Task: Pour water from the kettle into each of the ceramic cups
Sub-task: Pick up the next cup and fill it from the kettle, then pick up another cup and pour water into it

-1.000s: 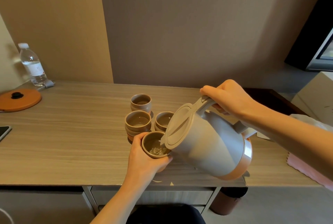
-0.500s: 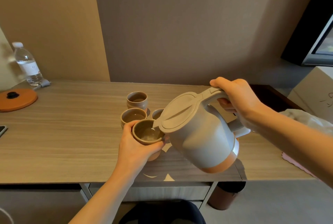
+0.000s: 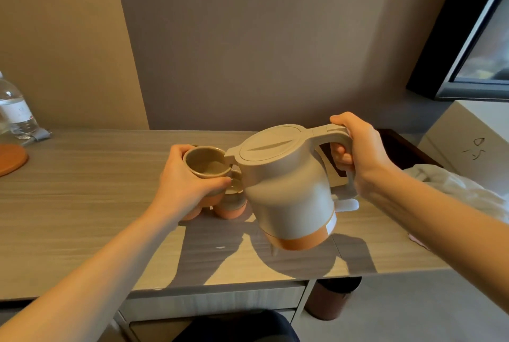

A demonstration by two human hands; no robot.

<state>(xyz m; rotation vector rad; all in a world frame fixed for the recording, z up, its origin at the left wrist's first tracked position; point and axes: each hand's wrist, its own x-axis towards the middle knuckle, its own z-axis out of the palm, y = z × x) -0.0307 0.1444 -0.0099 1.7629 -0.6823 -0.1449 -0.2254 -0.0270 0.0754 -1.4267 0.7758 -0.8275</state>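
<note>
My right hand [image 3: 358, 154] grips the handle of a grey kettle [image 3: 286, 184] with an orange base, held nearly upright above the desk, its lid closed. Its spout touches the rim of a brown ceramic cup [image 3: 206, 164] that my left hand [image 3: 184, 182] holds lifted off the desk. Water shows in the bottom of that cup. Beneath it stand other cups [image 3: 231, 204], mostly hidden behind my left hand and the kettle.
The wooden desk [image 3: 82, 204] carries a water bottle [image 3: 15, 113] and an orange round pad [image 3: 11, 158] at far left. A white cloth [image 3: 454, 187] and a white box [image 3: 473, 140] lie at right. A brown bin [image 3: 330, 300] stands below the desk edge.
The kettle has tipped back from a steep pour to nearly upright. My left hand has raised the cup higher, above the other cups. The camera has tilted upward.
</note>
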